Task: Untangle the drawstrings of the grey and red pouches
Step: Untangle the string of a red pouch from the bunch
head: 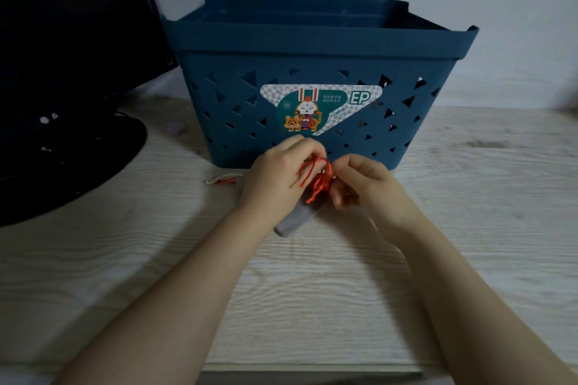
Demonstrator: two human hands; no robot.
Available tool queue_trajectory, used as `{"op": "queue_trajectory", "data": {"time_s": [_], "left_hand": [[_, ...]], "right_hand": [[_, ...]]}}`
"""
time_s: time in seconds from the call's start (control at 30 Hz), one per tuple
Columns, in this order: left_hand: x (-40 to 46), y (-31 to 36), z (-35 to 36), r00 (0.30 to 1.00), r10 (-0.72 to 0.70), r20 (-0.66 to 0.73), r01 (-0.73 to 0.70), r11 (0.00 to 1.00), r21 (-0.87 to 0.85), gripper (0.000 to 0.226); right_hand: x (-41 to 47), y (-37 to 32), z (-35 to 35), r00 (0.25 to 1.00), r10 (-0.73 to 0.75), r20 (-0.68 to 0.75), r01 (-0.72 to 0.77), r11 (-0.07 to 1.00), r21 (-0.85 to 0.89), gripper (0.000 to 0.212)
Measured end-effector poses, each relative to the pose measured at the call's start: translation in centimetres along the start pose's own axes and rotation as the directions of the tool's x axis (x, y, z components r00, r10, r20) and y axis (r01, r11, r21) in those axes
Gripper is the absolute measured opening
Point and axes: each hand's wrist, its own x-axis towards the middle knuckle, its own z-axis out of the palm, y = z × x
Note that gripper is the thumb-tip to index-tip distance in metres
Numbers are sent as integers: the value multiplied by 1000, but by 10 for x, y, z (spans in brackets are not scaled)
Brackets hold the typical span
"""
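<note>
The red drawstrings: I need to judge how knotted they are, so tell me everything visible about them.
The red drawstrings look like thin twisted cord, bunched in a tangle between both hands just in front of the blue basket. The left hand pinches a loop at the top; the right hand holds them from the other side. Frayed ends hang down over the grey pouch. The knot itself is too small to read.

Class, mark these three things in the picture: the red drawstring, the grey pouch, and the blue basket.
red drawstring [319,180], head view, on the bunched cord between the two hands.
grey pouch [295,222], head view, on its exposed lower corner.
blue basket [312,44], head view, on its front rim.
</note>
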Motion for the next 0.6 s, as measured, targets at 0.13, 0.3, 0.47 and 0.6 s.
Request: {"op": "queue_trajectory", "data": {"time_s": [0.13, 0.3, 0.47, 0.6], "left_hand": [[1, 0, 1, 999, 12, -45, -15, 998, -56, 14], [2, -1, 3, 1000, 18, -24, -21, 993, -114, 17], [2, -1, 7, 999, 36, -22, -39, 983, -177, 17], [2, -2, 7, 999, 44, -14, -46, 985, -164, 16]], "right_hand": [[1, 3, 1, 997, -79, -13, 78, 995, -60, 14], [0, -1, 4, 994, -94, -60, 91, 994, -56, 19], [0, -10, 3, 989, 74, -125, -58, 990, 127, 27], [2, -14, 0, 963, 270, 15, -246, 853, 460, 29]]}}
